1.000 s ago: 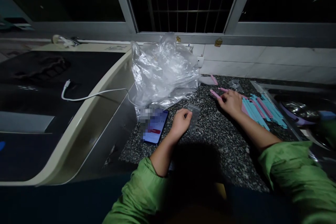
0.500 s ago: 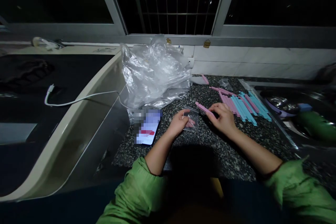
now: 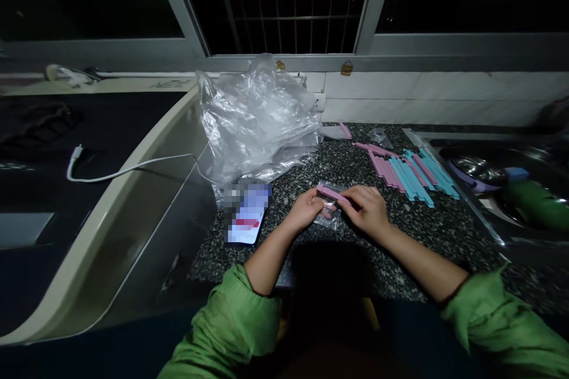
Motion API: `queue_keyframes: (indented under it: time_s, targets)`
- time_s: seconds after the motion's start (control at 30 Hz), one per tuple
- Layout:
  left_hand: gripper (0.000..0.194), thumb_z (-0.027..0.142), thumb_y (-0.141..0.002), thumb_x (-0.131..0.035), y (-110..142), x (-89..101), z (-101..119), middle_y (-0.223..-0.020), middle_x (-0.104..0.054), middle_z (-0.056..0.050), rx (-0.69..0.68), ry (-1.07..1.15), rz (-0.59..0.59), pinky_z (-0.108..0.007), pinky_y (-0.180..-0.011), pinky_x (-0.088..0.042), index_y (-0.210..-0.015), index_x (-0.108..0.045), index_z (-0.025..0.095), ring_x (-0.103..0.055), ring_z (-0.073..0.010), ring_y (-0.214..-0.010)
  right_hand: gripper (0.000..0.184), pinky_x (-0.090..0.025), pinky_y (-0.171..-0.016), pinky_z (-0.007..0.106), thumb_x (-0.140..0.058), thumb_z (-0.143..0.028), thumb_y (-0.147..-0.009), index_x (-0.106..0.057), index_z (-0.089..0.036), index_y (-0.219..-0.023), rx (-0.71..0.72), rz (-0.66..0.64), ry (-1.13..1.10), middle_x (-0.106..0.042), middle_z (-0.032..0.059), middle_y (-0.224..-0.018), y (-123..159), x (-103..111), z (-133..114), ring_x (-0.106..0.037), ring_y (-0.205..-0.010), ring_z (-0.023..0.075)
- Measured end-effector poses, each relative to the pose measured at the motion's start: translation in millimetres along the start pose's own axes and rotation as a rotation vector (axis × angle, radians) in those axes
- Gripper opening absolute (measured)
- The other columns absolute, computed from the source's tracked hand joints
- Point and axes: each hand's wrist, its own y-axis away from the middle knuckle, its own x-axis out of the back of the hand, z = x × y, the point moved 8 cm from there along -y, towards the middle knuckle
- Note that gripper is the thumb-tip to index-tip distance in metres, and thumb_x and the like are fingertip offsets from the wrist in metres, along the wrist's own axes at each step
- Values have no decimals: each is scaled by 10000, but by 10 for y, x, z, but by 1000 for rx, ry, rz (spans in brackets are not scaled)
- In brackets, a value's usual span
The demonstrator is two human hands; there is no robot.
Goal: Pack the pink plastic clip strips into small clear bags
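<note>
Gripping a pink strip point(image 3: 329, 192) by its right end, with closed fingers of the right hand point(image 3: 367, 208). Pinching a small clear bag point(image 3: 328, 220) in the left hand point(image 3: 306, 211). Holding the strip between both hands, at the bag's upper edge; cannot tell whether inside or over it. To the right, on the speckled counter point(image 3: 355, 169): loose pink strips point(image 3: 386, 172) and blue strips point(image 3: 406, 180). To the left: a phone point(image 3: 258, 204) with a red bar on a partly pixelated screen; lettering unreadable.
</note>
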Motion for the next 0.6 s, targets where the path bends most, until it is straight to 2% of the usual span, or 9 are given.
queue_keyframes:
  time_s: [0.17,0.33,0.43,0.6]
  targets:
    - [247,100,-614,-494,-12,-21,-10,-672,-671,6,-40,-11,-29,-237,-604,-450,-842,-583,135,-574,-98,-516,115,-339,-633,278,-571,-286,-818,-639,-194,-824,38,17,28,-656,18,-739,13,4,-38,-570,-686,132]
    - [179,127,-628,-534,-1,-8,6,-655,-641,0,-75,-114,-39,-235,-650,-424,-777,-633,122,-552,-109,-590,109,-337,-637,278,-582,-275,-813,-642,-185,-830,62,28,44,-651,20,-738,24,0,-42,-562,-684,130]
    - [186,226,-652,-608,26,-8,39,-691,-644,-13,-82,-124,-34,-243,-661,-414,-798,-649,119,-538,-119,-622,106,-333,-636,279,-579,-270,-816,-641,-185,-832,79,25,61,-650,17,-734,20,4,-59,-556,-678,128]
    - [330,429,-646,-656,39,-1,69,-688,-635,-27,-94,-69,-13,-240,-628,-404,-746,-641,115,-513,-113,-607,97,-330,-647,284,-578,-265,-818,-632,-184,-826,132,13,110,-651,17,-730,14,4,-121,-548,-684,133]
